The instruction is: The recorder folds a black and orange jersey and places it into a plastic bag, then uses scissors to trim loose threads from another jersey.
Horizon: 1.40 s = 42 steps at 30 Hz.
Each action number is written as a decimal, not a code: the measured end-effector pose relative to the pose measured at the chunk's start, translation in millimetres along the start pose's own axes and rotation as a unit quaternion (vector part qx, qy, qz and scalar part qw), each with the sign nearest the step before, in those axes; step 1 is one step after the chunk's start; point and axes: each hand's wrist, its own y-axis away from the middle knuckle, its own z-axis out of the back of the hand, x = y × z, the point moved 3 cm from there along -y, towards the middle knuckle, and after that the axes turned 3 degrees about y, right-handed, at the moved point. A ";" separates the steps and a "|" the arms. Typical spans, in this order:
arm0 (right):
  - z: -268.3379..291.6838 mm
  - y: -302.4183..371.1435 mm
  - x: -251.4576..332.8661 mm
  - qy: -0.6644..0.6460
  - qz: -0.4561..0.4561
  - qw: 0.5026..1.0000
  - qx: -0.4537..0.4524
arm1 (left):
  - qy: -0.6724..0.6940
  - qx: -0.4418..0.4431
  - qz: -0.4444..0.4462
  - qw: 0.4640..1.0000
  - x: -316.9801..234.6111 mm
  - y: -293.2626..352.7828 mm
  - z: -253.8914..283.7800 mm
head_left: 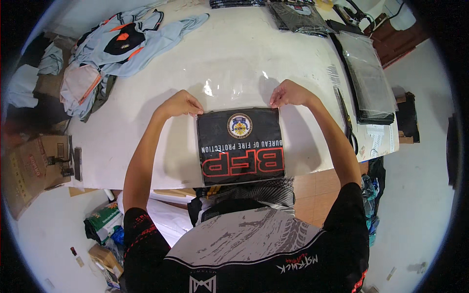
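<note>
A folded black shirt [242, 141] with a round emblem and red and white print lies flat at the table's near edge, in front of my body. Clear plastic glints over it and beyond its far edge, like a bag around it. My left hand [184, 104] pinches the far left corner, fingertips pressed together. At the far right corner, my right hand [291, 94] pinches in the same way. How much of each grip is plastic and how much is cloth cannot be made out.
Grey-blue shirts [124, 44] are heaped at the far left. Black-handled scissors [348, 122] lie right of my right arm, beside a stack of clear plastic bags [366, 68]. Packed dark garments [299, 18] and an iron [349, 14] stand at the back. A cardboard box [34, 166] is at left.
</note>
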 end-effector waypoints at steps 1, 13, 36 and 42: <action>-2.8 1.3 -1.0 0.001 0.002 1.000 0.001 | 0.025 -0.029 -0.047 0.998 6.4 1.1 -0.4; -27.7 24.5 -7.8 0.204 0.277 0.881 -0.325 | -0.365 -0.348 -0.375 0.778 18.3 27.6 -31.6; -82.4 88.8 9.1 -0.421 -0.070 0.847 -0.317 | 0.285 -0.339 -0.091 0.892 11.0 75.1 -90.3; -78.4 88.4 11.4 -0.452 -0.029 0.866 -0.213 | 0.353 -0.332 -0.108 0.868 -8.4 86.1 -98.6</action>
